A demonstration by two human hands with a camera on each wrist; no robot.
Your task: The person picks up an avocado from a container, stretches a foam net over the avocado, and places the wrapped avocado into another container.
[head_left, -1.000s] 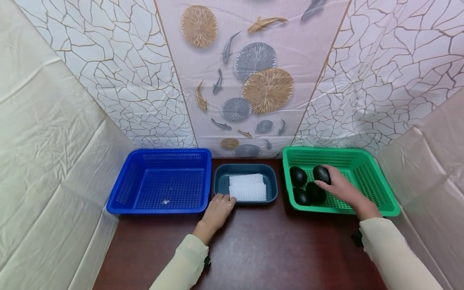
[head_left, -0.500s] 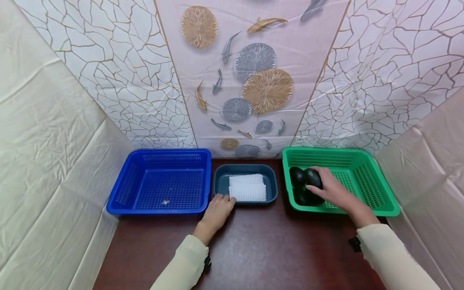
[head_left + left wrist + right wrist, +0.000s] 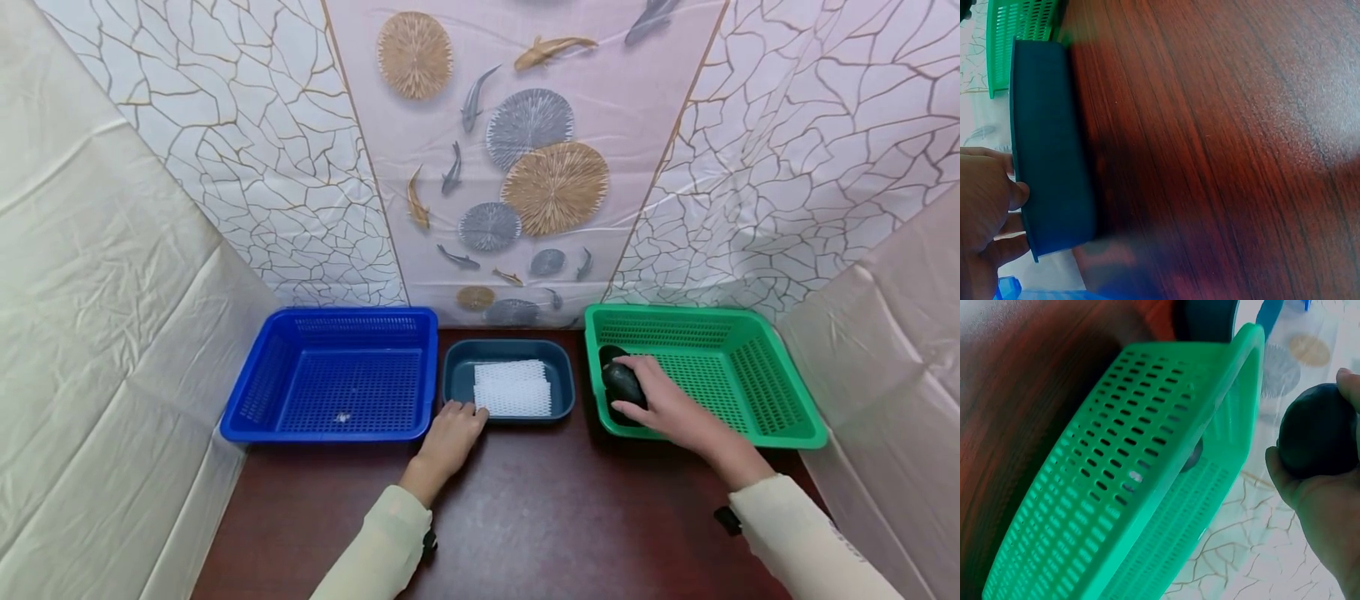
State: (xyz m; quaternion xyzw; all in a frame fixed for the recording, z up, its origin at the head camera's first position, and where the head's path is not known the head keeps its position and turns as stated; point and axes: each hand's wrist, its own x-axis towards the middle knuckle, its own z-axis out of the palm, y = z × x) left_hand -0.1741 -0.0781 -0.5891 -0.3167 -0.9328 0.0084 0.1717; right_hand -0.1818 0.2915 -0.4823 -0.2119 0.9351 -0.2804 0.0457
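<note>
My right hand grips a dark, nearly black avocado over the left end of the green basket. The right wrist view has the same avocado between the thumb and fingers, above the rim. Part of another avocado shows behind it; others below are hidden by the hand. At the small dark teal tray, my left hand holds the front left corner. In the left wrist view, its fingertips lie at the rim. White foam net sleeves lie flat inside the tray.
A blue basket stands left of the tray, with a small whitish scrap near its front. All three containers line up along the patterned back wall. The brown wooden table extends in front of them, between cloth side walls.
My right hand has carried the avocado leftward and slightly down across the green basket, over the other avocados. The left hand has stayed at the tray's corner.
</note>
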